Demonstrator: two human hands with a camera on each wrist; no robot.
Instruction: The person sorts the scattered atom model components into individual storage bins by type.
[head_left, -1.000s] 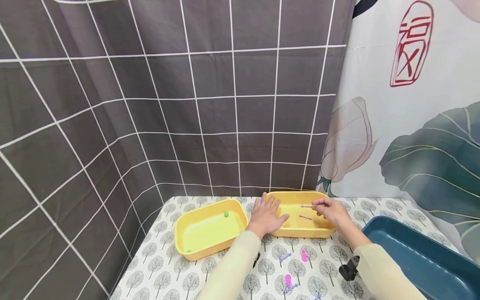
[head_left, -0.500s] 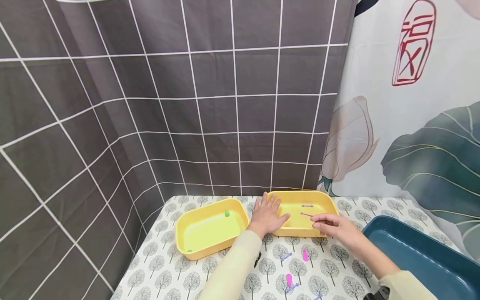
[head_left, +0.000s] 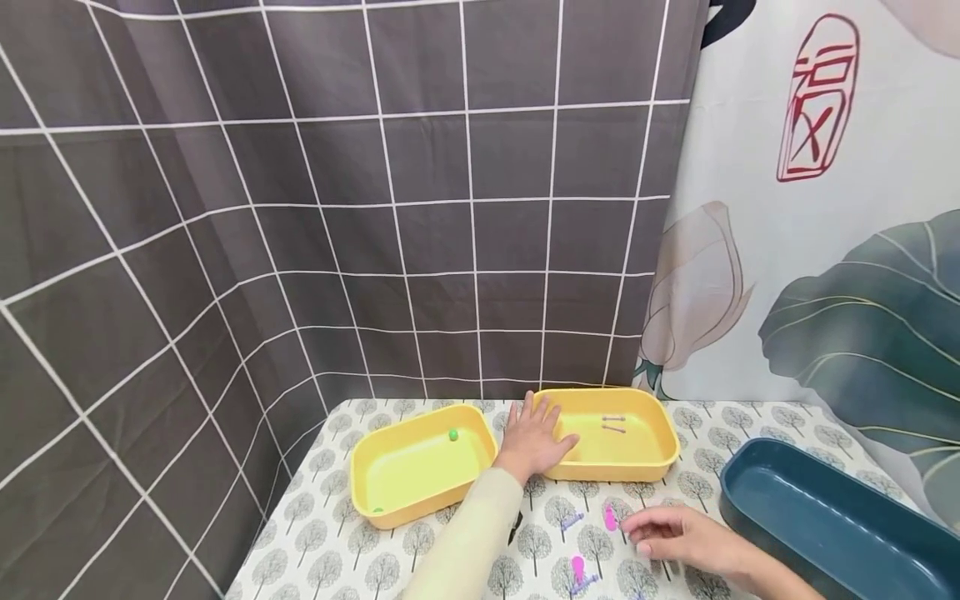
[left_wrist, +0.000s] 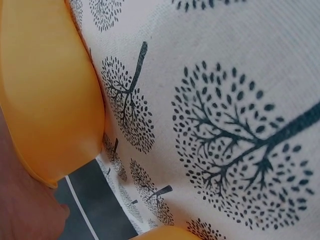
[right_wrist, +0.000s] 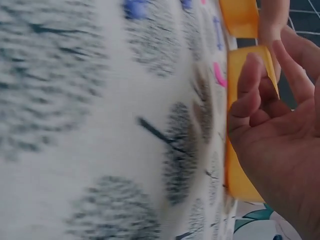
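My left hand [head_left: 531, 442] rests with spread fingers over the left end of the right-hand yellow tray [head_left: 611, 472]. Inside that tray lie two thin purple sticks with knobbed ends, an upper stick [head_left: 613, 418] and a lower stick [head_left: 613, 429]. Over the cloth in front of the tray hangs my right hand [head_left: 693, 540], fingers loosely bent, nothing visible between them. Just left of its fingertips is a pink piece [head_left: 610, 518], with a small lavender piece [head_left: 572, 522] beyond it. Nearer me, another pink piece [head_left: 577, 568] lies against a second lavender piece [head_left: 584, 584].
A second yellow tray [head_left: 397, 514] stands at the left, holding a green ball [head_left: 453, 435] and a smaller green bit [head_left: 378, 510]. The deep blue bin [head_left: 832, 533] occupies the right side. A tree-print cloth [head_left: 315, 517] covers the table, with a gridded curtain [head_left: 420, 233] behind.
My right hand has let go of the lower purple stick and left the tray, coming toward me to the pink piece. The left hand keeps its place. The view tilts slightly up.
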